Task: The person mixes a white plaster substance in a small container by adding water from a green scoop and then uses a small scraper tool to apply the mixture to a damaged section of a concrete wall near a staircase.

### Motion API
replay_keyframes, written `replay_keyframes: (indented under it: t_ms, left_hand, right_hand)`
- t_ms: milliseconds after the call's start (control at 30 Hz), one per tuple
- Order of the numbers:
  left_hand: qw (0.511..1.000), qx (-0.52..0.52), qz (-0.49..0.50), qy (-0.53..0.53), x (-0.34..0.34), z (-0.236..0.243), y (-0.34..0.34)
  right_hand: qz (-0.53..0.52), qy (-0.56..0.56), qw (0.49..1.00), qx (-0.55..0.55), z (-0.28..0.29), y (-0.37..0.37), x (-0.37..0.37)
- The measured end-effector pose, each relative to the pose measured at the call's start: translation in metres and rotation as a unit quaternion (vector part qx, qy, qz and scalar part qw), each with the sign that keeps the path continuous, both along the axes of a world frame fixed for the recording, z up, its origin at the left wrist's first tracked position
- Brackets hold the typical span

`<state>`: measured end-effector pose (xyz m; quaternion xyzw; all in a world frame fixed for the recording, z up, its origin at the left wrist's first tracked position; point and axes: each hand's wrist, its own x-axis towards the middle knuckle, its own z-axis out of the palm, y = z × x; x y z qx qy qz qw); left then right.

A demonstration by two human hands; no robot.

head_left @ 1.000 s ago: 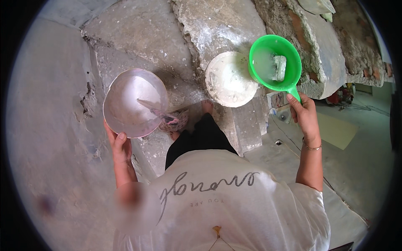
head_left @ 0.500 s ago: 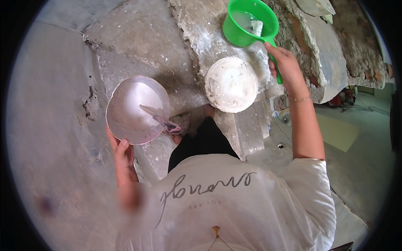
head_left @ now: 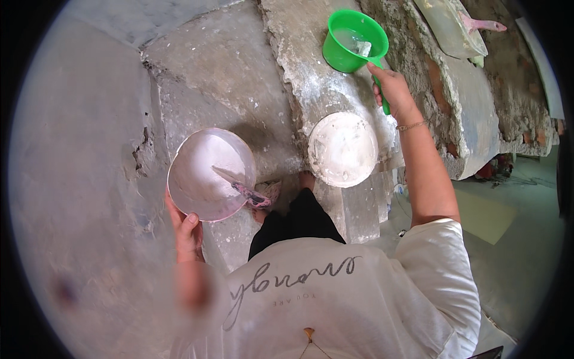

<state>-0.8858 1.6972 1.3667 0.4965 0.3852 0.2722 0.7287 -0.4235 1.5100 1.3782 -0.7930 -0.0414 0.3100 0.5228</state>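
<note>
My left hand [head_left: 186, 232] grips the lower left rim of a wide round bowl [head_left: 250, 160] with whitish material inside, thumb over the edge. A putty knife [head_left: 242, 187] with a pink and black handle rests in the bowl, its handle leaning out over the right rim. My right hand [head_left: 394, 90] is closed around the handle of a green plastic dipper [head_left: 339, 58], held out to the far right. Clear liquid [head_left: 343, 38] and a small whitish block [head_left: 363, 48] show inside the dipper. Between the two vessels and nearer me is a round, white-crusted lid [head_left: 342, 151].
Rough concrete steps [head_left: 215, 72] with broken edges run ahead and to the right. A pale container [head_left: 445, 30] with a pink-handled tool [head_left: 485, 24] sits at the far right. My feet are below the bowl, beside a grey wall [head_left: 84, 155] on the left.
The whole view has shifted, so the bowl and lid appear lower and farther right. Relative to the lid, the dipper has moved farther out and slightly left. The pink-handled tool has come into view.
</note>
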Motion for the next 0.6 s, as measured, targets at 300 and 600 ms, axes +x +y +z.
replay_keyframes:
  t_ms: [300, 600]
  left_hand:
    - [0.999, -0.020, -0.012, -0.022, 0.032, 0.007, -0.004]
    - [0.993, 0.080, -0.045, -0.080, 0.072, 0.024, -0.006]
  right_hand:
    - [0.059, -0.338, 0.929, -0.139, 0.008, -0.016, -0.009]
    - [0.274, 0.029, 0.959, 0.061, 0.049, -0.005, -0.175]
